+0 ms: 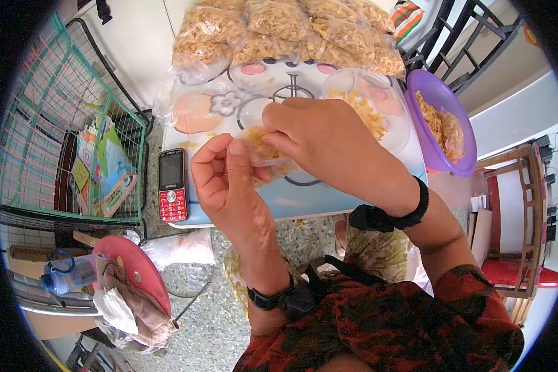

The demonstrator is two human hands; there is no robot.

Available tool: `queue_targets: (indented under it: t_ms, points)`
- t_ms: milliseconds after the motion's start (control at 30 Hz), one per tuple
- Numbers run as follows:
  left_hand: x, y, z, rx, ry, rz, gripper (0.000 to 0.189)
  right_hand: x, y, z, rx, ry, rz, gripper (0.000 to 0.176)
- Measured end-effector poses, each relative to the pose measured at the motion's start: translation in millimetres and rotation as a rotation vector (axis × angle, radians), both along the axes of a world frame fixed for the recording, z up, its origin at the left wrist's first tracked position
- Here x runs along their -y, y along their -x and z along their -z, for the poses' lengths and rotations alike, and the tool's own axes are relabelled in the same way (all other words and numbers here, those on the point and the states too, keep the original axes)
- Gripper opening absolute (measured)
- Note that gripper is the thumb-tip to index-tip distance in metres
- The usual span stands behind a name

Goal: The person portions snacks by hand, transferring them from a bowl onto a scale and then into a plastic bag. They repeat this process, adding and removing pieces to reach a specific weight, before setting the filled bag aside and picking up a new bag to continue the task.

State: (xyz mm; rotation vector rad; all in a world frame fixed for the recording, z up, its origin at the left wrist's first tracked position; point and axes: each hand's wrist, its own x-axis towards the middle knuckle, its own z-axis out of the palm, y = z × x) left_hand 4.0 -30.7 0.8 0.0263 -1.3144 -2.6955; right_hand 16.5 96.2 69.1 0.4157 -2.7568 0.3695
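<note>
- Step in hand, as a judgement: both hands were working at the mouth or edge of a small clear bag [254,137] with yellowish strips inside, held over the front part of the table [316,201].
- The left hand [219,180] was above the table's front edge, its thumb and forefinger pressed together on the bag's film, the other fingers curled in.
- The right hand [328,139] reached in over the table, thumb and bent forefinger pinching the bag's near side; its remaining fingers were folded, their tips hidden.
- The next move seemed to call for a firm left pinch and small right finger motions, with the bag upright enough to keep its strips in.
- Filled bags [279,31] were stacked at the table's far end; loose strips [367,118] lay on its right half.
- A phone [172,186] was on the table's left front corner; a purple basin [471,146] stood by its right side.
</note>
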Motion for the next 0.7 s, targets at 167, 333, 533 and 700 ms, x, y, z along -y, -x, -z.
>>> queue_targets:
  t_ms: [167, 333, 533, 700]
  points:
    - [0.0, -0.6, 3.8, -0.019, 0.000, 0.011, 0.017, -2.0, -4.1, 0.2, 0.014, -0.010, -0.008, 0.015]
    - [0.8, 0.0, 3.8, -0.024, -0.013, 0.012, 0.017, -6.6, -13.5, -10.2, 0.082, -0.061, -0.046, 0.013]
    - [-0.6, 1.1, 5.3, -0.030, 0.010, -0.037, 0.019, -2.2, -15.0, 2.2, 0.043, -0.041, -0.289, 0.021]
    - [-2.9, -5.9, -1.7, -0.061, 0.131, -0.081, 0.017, 3.1, -8.8, 5.9, 0.208, -0.096, -0.341, 0.024]
